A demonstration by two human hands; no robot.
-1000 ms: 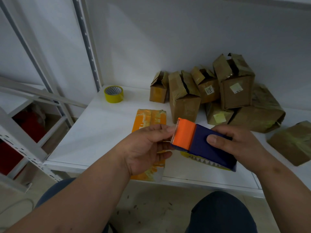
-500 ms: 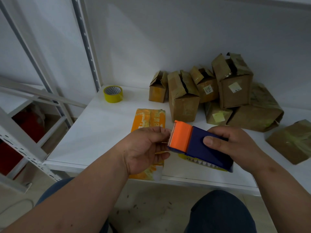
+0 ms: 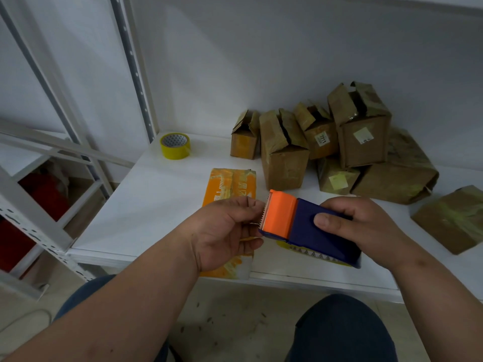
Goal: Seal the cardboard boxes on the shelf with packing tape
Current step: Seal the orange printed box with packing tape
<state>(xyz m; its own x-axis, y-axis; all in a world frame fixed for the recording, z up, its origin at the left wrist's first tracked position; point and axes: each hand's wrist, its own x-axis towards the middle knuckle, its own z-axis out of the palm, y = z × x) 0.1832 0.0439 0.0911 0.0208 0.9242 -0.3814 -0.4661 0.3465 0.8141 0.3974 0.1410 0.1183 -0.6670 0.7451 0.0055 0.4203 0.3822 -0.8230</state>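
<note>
— What's on the shelf (image 3: 146, 205) from where you sit?

— I see a tape roll (image 3: 174, 146) at the back left corner, a flat box (image 3: 231, 184) near the front, and a heap of cardboard boxes (image 3: 339, 147) behind it to the right.

— And the dispenser?

— I have the tape dispenser (image 3: 308, 227) above the front edge, between my left hand (image 3: 227, 231) and right hand (image 3: 363, 226) — one more box (image 3: 454, 218) lies apart, far right.

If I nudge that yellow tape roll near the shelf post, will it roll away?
Probably not: the yellow tape roll lies flat on the shelf, hole upward, so it would likely slide. It looks light and stiff. Tipped onto its edge, it could roll.
</note>
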